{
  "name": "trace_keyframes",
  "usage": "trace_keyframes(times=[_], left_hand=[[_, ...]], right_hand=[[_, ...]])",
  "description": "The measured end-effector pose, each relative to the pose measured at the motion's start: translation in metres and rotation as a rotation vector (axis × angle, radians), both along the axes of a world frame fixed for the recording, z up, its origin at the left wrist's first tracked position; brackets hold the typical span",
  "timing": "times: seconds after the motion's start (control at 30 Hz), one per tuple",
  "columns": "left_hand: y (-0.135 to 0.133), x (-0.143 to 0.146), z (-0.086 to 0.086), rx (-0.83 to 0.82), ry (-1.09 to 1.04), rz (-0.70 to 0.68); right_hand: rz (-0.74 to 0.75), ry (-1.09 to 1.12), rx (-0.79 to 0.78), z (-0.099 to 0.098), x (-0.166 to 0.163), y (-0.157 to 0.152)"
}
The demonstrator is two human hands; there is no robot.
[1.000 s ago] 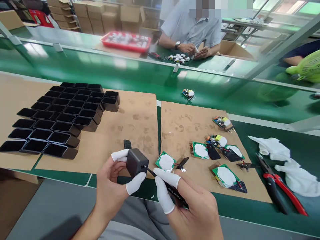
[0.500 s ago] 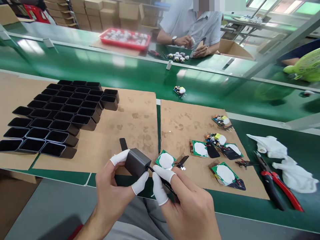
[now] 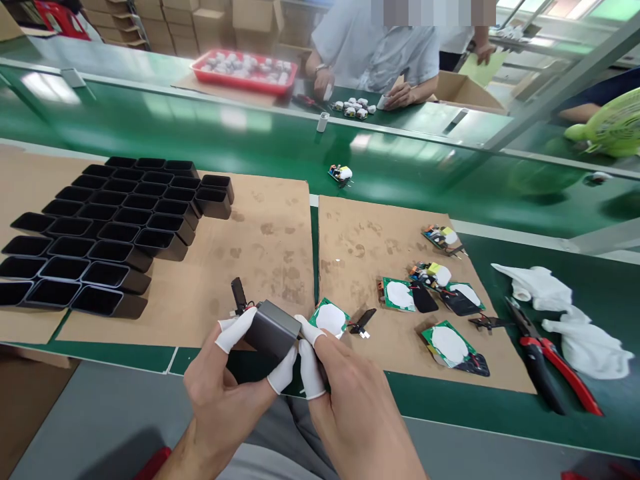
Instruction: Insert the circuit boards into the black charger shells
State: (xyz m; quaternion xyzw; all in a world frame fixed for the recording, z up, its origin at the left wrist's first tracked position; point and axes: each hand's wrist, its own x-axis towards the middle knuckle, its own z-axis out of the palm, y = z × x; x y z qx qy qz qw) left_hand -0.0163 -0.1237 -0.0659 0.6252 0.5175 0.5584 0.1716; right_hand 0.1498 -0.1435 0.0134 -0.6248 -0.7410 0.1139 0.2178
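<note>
My left hand [image 3: 225, 387], in white finger cots, is closed around a dark grey plastic housing [image 3: 275, 328], tilted above the bench's near edge. Wires and a black flap [image 3: 239, 293] show beyond its far left end. My right hand [image 3: 345, 393], also in finger cots, pinches at the housing's right end. Its fingers largely cover the slim black piece they hold. Just beyond the right fingertips lies a green circuit board with a white pad [image 3: 331, 319], a small black part with wires [image 3: 363, 323] beside it.
Rows of open black housings [image 3: 120, 232] stand on cardboard [image 3: 260, 207] at left. Several circuit boards [image 3: 450, 345] lie right, near red-handled pliers [image 3: 553, 373] and white cloths [image 3: 595, 343]. Beyond the green belt [image 3: 200, 133], a co-worker [image 3: 375, 53] sits by a red tray [image 3: 245, 83].
My right hand has moved left, closer to the housing's end. The lettering on its slim black piece is now covered. Wires now show by the black flap. The co-worker's hands have moved apart.
</note>
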Motion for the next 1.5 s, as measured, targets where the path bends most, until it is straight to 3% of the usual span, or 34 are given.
trace_keyframes(times=[0.23,0.63,0.93,1.2,1.3,1.4,1.5], left_hand=[[-0.002,-0.002,0.0,0.035,0.02,0.049],[-0.003,-0.003,0.003,0.023,0.11,0.119],[-0.001,-0.004,0.003,0.058,0.118,0.118],[0.0,-0.002,0.005,0.074,0.099,0.037],[0.001,0.001,0.01,-0.027,-0.001,-0.003],[0.007,-0.003,0.018,-0.248,-0.177,-0.118],[0.016,-0.012,0.022,-0.428,-0.378,-0.234]], right_hand=[[-0.03,0.107,0.071,-0.007,-0.004,0.0],[-0.066,0.25,-0.006,-0.028,-0.005,-0.011],[-0.036,0.264,-0.009,-0.018,-0.006,-0.006],[-0.086,0.213,-0.023,-0.015,-0.003,-0.007],[-0.097,0.243,-0.098,-0.008,0.004,-0.011],[-0.056,0.332,-0.184,0.005,0.02,-0.016],[-0.062,0.33,-0.169,0.011,0.039,-0.013]])
